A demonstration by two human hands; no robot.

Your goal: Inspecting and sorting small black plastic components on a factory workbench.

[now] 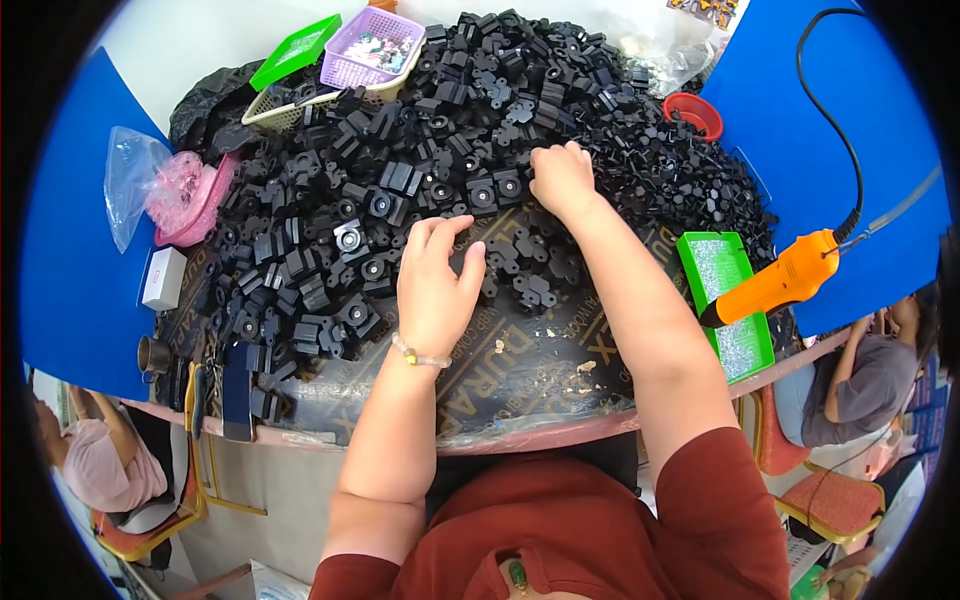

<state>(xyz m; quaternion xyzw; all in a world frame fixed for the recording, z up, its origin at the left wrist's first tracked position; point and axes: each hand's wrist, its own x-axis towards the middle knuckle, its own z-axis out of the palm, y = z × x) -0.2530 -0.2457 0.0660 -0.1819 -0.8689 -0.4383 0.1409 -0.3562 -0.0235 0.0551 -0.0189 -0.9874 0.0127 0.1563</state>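
My left hand (436, 282), a beaded bracelet on its wrist, is over the near side of a heap of black plastic parts. Its thumb and fingers are apart, with nothing visible between them. Farther right, my right hand (563, 180) reaches into the heap with curled fingers; what they hold, if anything, is hidden. Between the hands sit square black housings (482, 194) with round centres. Flat black lobed pieces (535, 290) lie in front of my right hand. One housing with a silvery face (349, 240) is left of my left hand.
An orange electric screwdriver (780, 277) hangs over a green tray (722, 250) of small metal pieces at right. Small black parts (690, 165) spread near a red bowl (694, 114). A purple basket (347, 70) is at the back, a pink basket (205, 212) at left. Pliers (194, 395) lie near the front edge.
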